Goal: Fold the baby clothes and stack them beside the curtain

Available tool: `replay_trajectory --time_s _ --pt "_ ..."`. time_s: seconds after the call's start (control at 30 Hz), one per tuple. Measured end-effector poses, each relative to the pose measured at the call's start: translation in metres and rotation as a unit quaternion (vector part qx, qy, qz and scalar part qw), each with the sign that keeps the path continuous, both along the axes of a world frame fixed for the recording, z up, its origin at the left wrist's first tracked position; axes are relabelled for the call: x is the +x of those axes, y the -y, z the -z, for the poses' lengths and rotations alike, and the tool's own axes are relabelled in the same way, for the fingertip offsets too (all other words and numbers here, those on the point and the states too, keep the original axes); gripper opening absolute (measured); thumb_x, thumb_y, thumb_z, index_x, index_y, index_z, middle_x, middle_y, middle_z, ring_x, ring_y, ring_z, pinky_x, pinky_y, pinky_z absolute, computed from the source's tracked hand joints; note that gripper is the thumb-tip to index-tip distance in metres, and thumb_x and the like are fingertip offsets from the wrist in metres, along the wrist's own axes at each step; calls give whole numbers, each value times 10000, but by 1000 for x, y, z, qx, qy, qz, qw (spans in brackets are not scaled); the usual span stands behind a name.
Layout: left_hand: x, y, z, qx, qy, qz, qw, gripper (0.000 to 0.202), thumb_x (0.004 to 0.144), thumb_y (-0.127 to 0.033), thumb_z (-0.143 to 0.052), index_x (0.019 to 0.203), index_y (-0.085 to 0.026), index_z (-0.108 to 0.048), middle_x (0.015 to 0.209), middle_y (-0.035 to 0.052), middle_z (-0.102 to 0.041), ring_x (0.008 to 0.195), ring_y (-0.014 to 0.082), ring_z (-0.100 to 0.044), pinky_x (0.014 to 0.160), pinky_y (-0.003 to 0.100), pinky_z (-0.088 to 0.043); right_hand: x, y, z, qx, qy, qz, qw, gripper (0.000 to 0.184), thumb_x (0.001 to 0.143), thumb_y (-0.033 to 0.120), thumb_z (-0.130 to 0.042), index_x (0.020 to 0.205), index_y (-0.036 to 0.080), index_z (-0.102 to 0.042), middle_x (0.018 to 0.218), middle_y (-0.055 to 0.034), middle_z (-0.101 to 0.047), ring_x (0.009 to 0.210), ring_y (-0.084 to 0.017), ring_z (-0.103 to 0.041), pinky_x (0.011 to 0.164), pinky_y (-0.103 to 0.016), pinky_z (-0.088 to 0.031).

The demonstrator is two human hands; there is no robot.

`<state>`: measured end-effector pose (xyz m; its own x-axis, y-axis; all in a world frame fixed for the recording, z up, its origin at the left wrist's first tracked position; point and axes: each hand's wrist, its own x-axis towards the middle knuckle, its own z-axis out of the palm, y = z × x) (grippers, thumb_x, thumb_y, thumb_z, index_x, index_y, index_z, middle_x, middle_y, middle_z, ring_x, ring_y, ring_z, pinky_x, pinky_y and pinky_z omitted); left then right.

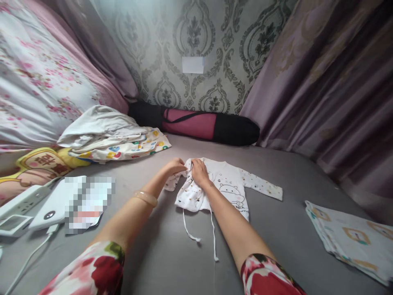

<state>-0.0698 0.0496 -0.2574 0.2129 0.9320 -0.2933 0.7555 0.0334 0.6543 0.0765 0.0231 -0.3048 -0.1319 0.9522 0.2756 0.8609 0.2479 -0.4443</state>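
A small white baby top (229, 184) with tiny prints and a cartoon animal lies spread on the grey sheet (276, 241). One long sleeve stretches to the right; two white ties trail toward me. My left hand (175, 166) pinches the fabric at the garment's upper left edge. My right hand (199, 171) presses down beside it, fingers closed on the same fold. A pale bangle (145, 198) sits on my left wrist.
A pile of folded cloths (113, 137) lies at the back left. A red and black rolled bag (208, 125) rests against the patterned wall. A folded printed cloth (353, 237) lies at the right. A power strip, a charger and cable (27, 209) sit at the left.
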Motion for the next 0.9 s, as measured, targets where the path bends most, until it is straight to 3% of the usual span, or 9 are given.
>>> replay_trajectory --time_s 0.27,0.43,0.57,0.73,0.83,0.9 --pt "-6 -11 -19 -30 0 9 1000 213 630 -323 -672 755 -184 -573 534 -55 -450 475 98 -415 433 215 -260 -1 3 -2 -9 4 9 1000 425 917 104 -349 1300 153 -528 1314 -104 -550 1221 -215 -449 1034 -317 -330" --pt "-40 -25 -36 -70 -66 62 993 349 555 -395 -730 822 -189 -643 641 -9 -591 571 133 -523 474 206 -337 -2 5 -5 -20 17 14 1000 424 910 105 -354 1285 159 -542 1326 -95 -538 1234 -221 -432 1037 -311 -321" --pt "-76 -33 -49 -95 -132 72 984 310 494 -394 -768 701 -190 -659 625 17 -602 590 154 -547 506 219 -402 -2 6 -7 -29 29 14 999 420 923 115 -337 1290 151 -535 1330 -103 -528 1235 -222 -422 1035 -315 -313" --pt "-110 -25 -50 -107 -38 -19 993 346 490 -373 -807 687 -183 -596 581 -27 -505 551 108 -493 518 201 -436 -2 7 -7 -26 28 7 999 496 905 103 -350 1370 210 -487 1341 -89 -511 1231 -230 -418 1018 -321 -324" --pt "-119 -17 -36 -88 31 -103 990 322 590 -369 -767 734 -182 -547 596 -32 -496 566 100 -516 568 205 -471 -2 7 -7 -42 42 -3 998 562 892 91 -364 1408 296 -454 1376 -81 -469 1250 -243 -401 1020 -343 -321" --pt "-121 -13 -24 -66 17 -130 989 250 699 -378 -677 783 -183 -546 574 -25 -492 549 112 -524 558 218 -470 -2 7 -9 -62 57 -7 996 598 882 85 -380 1422 337 -430 1423 -81 -418 1287 -252 -366 1036 -362 -303"
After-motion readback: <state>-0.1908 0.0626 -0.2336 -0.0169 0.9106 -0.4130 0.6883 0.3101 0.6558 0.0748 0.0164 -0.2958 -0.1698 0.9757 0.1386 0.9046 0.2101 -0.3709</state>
